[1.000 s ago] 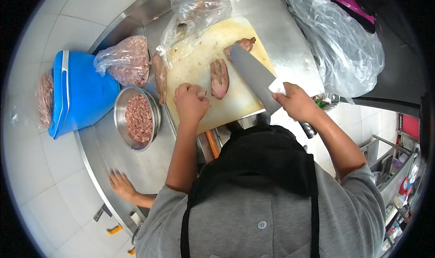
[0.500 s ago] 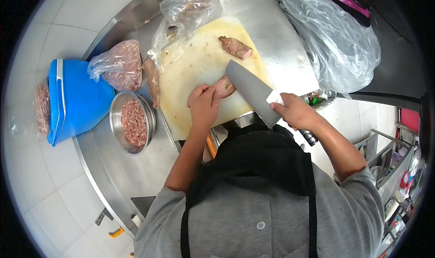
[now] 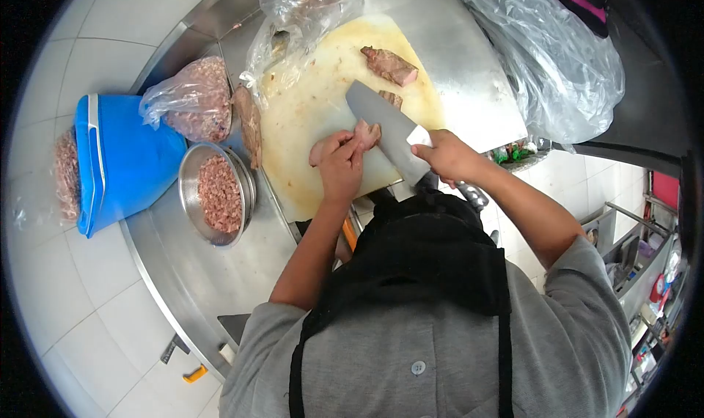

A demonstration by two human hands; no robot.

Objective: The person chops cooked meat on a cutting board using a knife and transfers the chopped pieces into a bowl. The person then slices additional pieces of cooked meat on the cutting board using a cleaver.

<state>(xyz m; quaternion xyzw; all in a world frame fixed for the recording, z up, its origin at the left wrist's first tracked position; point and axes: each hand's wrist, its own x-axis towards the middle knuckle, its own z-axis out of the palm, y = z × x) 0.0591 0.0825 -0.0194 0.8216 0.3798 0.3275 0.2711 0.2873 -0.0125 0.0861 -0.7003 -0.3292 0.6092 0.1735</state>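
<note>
My left hand (image 3: 339, 161) presses a piece of cooked meat (image 3: 368, 134) onto the yellowed cutting board (image 3: 293, 191), fingers closed around it. In my right hand (image 3: 447, 158) is a cleaver (image 3: 385, 128), its broad blade slanting across the board just right of that meat. A small cut piece (image 3: 391, 98) shows at the blade's far side, partly hidden by it. Farther up the board lies a larger chunk of meat (image 3: 389, 65). Another long piece of meat (image 3: 248, 125) rests along the board's left edge.
On the steel table (image 3: 169, 249) a colander (image 3: 218, 194) holds chopped meat, beside a bag of chopped meat (image 3: 198, 99) and a blue container (image 3: 128, 161). A clear bag (image 3: 304, 15) overlaps the board's far corner. Large plastic bags (image 3: 546, 59) lie at the right.
A small piece of meat now lies beyond the blade. My left hand has shifted slightly right with the meat, and my right hand with the cleaver has moved left and up.
</note>
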